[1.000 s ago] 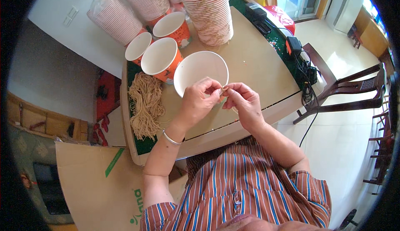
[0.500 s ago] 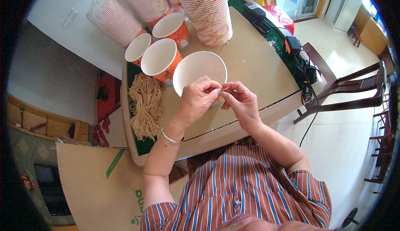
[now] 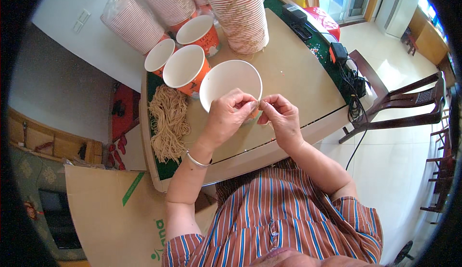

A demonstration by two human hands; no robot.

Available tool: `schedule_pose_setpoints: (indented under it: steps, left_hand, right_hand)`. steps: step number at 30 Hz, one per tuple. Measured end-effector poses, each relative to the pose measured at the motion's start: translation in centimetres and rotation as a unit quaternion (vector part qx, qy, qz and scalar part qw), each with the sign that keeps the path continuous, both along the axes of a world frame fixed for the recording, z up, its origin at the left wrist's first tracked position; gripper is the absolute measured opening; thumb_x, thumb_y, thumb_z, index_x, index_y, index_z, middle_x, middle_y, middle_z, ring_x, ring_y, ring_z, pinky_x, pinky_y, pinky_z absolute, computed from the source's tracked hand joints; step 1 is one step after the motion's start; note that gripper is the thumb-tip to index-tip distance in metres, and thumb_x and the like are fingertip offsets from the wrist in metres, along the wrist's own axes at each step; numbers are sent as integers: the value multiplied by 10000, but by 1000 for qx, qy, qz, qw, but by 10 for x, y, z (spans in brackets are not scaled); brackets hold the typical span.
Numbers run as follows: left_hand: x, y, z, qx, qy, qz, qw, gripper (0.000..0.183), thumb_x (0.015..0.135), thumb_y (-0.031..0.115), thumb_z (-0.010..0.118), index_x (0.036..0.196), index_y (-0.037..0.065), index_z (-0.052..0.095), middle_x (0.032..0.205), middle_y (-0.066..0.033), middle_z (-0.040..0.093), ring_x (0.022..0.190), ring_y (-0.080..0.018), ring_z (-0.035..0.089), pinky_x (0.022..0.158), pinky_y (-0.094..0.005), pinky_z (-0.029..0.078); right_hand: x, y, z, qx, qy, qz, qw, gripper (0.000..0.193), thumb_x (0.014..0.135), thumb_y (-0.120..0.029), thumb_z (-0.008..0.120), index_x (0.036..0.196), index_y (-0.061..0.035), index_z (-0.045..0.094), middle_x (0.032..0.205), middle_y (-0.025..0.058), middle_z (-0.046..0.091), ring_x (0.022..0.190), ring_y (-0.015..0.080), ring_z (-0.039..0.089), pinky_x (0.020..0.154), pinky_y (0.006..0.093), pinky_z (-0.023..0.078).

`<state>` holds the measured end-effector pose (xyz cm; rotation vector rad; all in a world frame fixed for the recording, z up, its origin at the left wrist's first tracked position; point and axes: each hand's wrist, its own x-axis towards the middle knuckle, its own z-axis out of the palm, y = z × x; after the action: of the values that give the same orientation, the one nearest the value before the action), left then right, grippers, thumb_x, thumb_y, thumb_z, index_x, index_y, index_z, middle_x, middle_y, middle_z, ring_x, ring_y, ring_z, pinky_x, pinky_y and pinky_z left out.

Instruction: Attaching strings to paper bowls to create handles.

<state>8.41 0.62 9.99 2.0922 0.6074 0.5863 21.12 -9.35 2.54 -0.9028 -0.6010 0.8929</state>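
My left hand (image 3: 230, 113) and my right hand (image 3: 283, 121) meet at the near right rim of an orange paper bucket (image 3: 230, 80) with a white inside. Thumb and fingers of both are pinched together on a thin beige cord (image 3: 260, 101), of which only a little shows. The bucket stands upright on the table, and my hands hide part of its front. To its left lies a loose bundle of beige cord (image 3: 167, 122). Three more orange paper buckets stand behind it, among them the nearest bucket (image 3: 185, 67).
A tall stack of nested buckets (image 3: 243, 21) rises at the back of the table (image 3: 298, 74), with cord hanging down it. Wrapped bucket stacks (image 3: 132, 21) lean by the wall. Black adapters and cables (image 3: 355, 86) lie on the right edge beside a dark wooden chair (image 3: 414, 98).
My right fingertips have shifted slightly at the bucket's rim, and a short pale strand now shows below them. My left hand stays nearly in place.
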Motion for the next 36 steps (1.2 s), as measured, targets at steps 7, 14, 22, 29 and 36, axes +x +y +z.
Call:
schedule_pose_setpoints:
  steps: [7,14,22,29,36]
  left_hand:
    - [0,1,-3,-69,6,6,998,100,931,14,650,1029,0,659,947,-25,678,867,-85,639,785,-253,538]
    - [-1,-8,4,76,1,-9,997,108,874,-9,687,954,19,620,906,-52,639,811,-117,648,751,-264,542]
    - [-1,-17,-10,295,-9,33,955,173,816,65,710,945,56,596,964,-97,587,897,-295,619,770,-416,510]
    - [1,-26,-18,406,-36,82,909,174,809,90,727,930,72,603,988,-81,585,918,-284,603,811,-407,494]
    - [3,-28,-27,455,-24,103,884,207,793,91,741,975,58,647,988,-72,594,924,-258,609,834,-397,493]
  right_hand:
    - [-2,0,-2,3,35,21,999,128,985,-126,645,1024,-5,631,847,19,660,677,84,600,619,235,515]
    - [-2,-1,2,4,37,13,999,113,993,-113,622,1010,-2,614,835,43,658,646,105,609,626,249,532]
    - [-6,-2,8,-19,51,12,998,100,986,-98,625,981,1,625,812,40,644,635,105,596,613,264,537]
    - [-6,-2,6,-9,76,5,997,110,966,-114,661,981,-7,643,830,45,669,639,89,596,597,251,536]
    - [-6,-2,6,-8,107,13,994,123,966,-126,665,966,-3,656,818,38,666,635,84,582,591,247,519]
